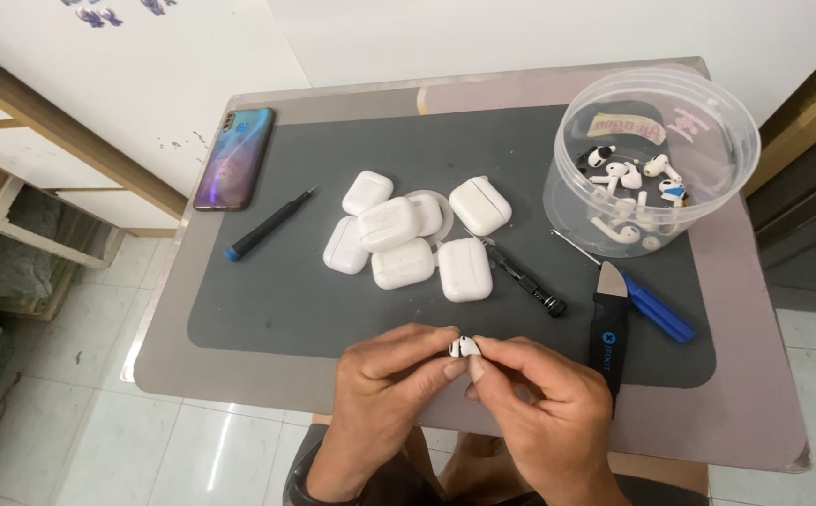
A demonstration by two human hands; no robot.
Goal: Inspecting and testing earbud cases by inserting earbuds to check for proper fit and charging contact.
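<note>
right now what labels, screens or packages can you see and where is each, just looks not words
Label: inside the clear tub at the mat's far right, oblong, pale with red marks.
Phone: far left of the mat, back side up, shiny blue-purple; its screen is hidden.
Logo mark: on the black pry tool by the right hand, small, blue and white.
Blue marks: on the white surface at top left, blurred.
No packages.

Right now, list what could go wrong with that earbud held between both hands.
The white earbud is pinched only by fingertips of the left hand and right hand near the table's front edge; a slip would likely send it to the tiled floor. The black-handled pry tool lies close beside the right hand, so a sudden move might knock it off.
</note>
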